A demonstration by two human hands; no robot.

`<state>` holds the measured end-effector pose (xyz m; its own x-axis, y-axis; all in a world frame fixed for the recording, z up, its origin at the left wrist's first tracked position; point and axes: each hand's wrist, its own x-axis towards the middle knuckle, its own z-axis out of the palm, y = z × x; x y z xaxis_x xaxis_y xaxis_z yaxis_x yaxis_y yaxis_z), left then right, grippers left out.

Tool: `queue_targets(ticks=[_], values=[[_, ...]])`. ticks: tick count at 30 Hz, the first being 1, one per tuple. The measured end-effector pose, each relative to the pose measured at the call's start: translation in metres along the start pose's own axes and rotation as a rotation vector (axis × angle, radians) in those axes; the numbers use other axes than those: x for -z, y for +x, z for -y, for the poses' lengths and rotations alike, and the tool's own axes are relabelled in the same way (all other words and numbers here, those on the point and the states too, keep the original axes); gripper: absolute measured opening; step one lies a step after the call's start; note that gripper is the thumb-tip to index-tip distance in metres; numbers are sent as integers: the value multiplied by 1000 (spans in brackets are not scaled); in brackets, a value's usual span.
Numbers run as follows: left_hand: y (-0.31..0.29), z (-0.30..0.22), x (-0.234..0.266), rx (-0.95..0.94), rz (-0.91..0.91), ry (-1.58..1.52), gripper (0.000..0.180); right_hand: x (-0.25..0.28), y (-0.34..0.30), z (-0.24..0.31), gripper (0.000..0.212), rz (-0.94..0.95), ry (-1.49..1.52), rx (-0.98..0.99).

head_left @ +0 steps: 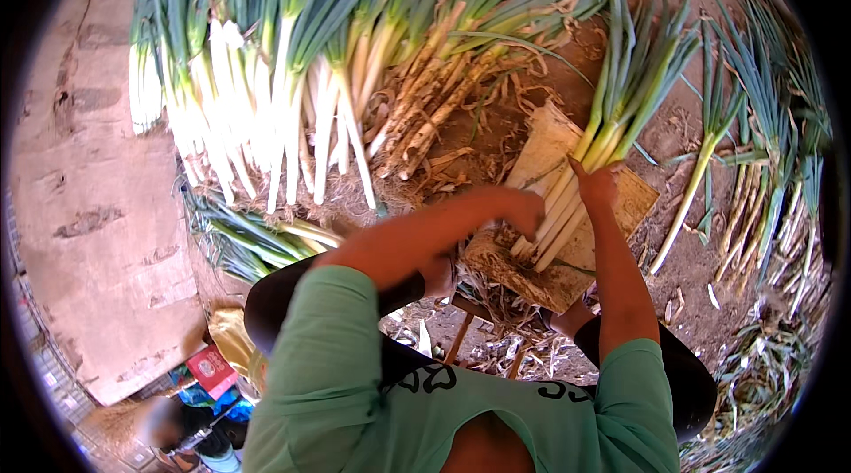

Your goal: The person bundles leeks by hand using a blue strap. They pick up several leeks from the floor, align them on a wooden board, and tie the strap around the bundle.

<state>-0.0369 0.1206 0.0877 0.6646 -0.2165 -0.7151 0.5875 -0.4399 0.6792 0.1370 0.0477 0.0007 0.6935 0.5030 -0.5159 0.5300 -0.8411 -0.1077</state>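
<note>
A bundle of leeks [567, 198] lies slanted over a worn wooden board [636, 200] in front of me, green leaves pointing away and white root ends towards me. My right hand [598, 184] is wrapped around the bundle where white turns to green. Beside the lower white stems, my left hand [523, 211] is closed, its fingers curled; what it holds, if anything, is hidden. A thin strip crosses the stems near both hands, too fine to name. Fibrous root trimmings [496, 260] lie at the board's near left edge.
Many leeks [292, 74] lie in a row ahead on the left, with brown-skinned ones [434, 101] at its right end. More leeks [753, 136] lie at right, above peeled scraps [762, 375]. A flat wooden sheet [106, 207] spans the left. A person's blurred head [160, 420] shows lower left.
</note>
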Motion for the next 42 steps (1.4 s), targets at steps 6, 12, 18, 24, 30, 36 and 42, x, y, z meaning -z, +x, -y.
queue_targets(ticks=[6, 12, 18, 24, 30, 36, 42], values=[[-189, 113, 82, 497, -313, -348, 31, -3, 11, -3, 134, 8, -119, -48], [-242, 230, 58, 968, -1379, 135, 89, -16, 11, -12, 132, -154, -120, 61], [-217, 236, 71, 1073, -1360, 206, 84, -21, 17, -13, 129, -81, -148, 44], [-265, 246, 66, 821, -1299, -24, 52, -15, 15, -8, 130, -32, -168, 10], [-254, 190, 33, 592, -1115, -53, 37, -15, 10, -8, 129, -143, -133, 33], [-298, 227, 37, 693, -1706, 136, 28, -11, 12, -11, 130, -50, -91, 44], [-333, 259, 62, 1114, -1682, 179, 51, -22, 17, -18, 130, -153, -116, 54]])
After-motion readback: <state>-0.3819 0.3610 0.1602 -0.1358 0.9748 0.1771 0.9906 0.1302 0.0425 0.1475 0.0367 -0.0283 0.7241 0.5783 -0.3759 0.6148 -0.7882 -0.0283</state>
